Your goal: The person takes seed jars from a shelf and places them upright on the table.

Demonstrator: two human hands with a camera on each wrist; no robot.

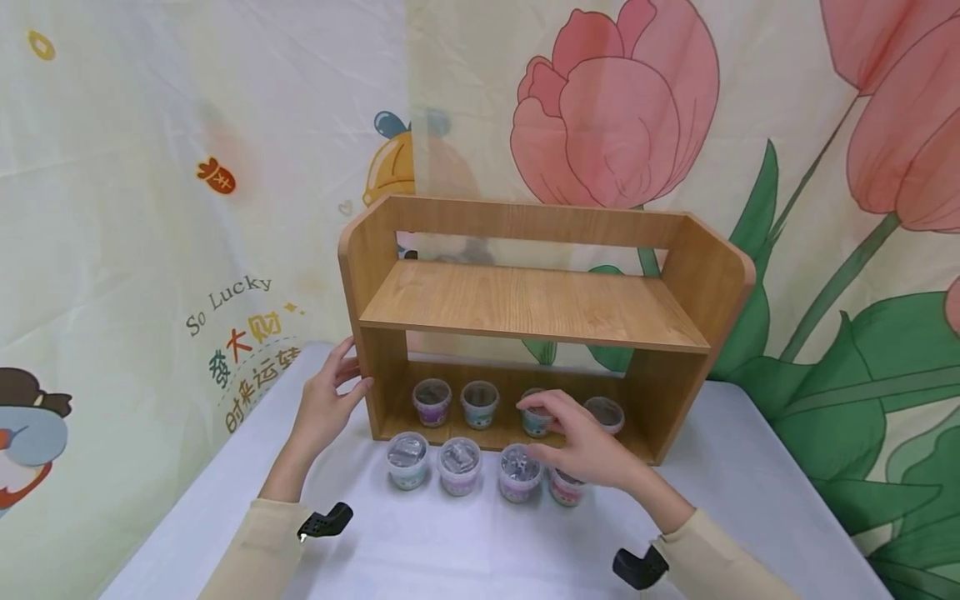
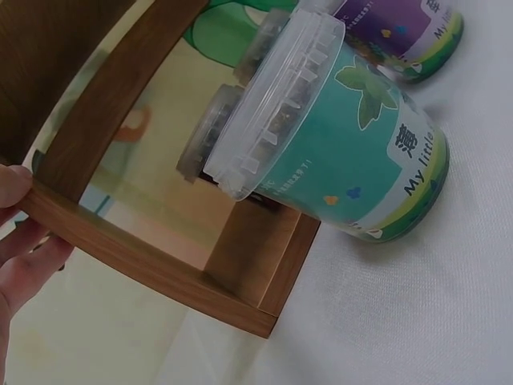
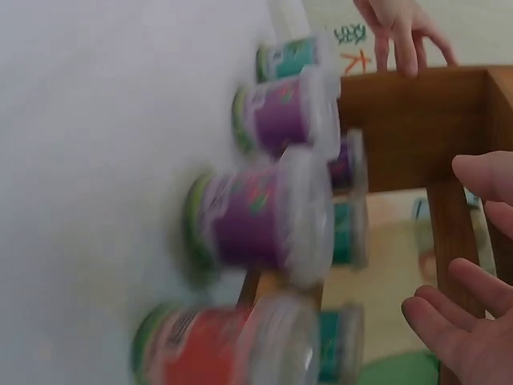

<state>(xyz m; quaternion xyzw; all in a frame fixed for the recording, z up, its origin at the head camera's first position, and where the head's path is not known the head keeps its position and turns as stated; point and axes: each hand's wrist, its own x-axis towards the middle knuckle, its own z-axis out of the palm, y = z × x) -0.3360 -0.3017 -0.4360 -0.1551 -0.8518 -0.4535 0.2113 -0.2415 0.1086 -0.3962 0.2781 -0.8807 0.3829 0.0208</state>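
The left hand rests against the outer left side of the wooden shelf, its fingers apart and its thumb at the near edge of that panel. The right hand hangs over the right part of the cups with its fingers spread and nothing between them; in the right wrist view its fingertips stand clear of the cups.

Four lidded cups stand upright in a near row on the white table, just in front of the shelf: from left to right a teal cup, two purple cups and a red cup, the last partly hidden by the right hand. Four more stand behind them on the shelf's lower board: a dark purple cup at left, two teal ones, and a pinkish cup at right, partly behind the right hand.

The upper board spans the shelf above the far row. Beyond the table hangs a printed cloth, with large pink tulips at right and lettering at left.
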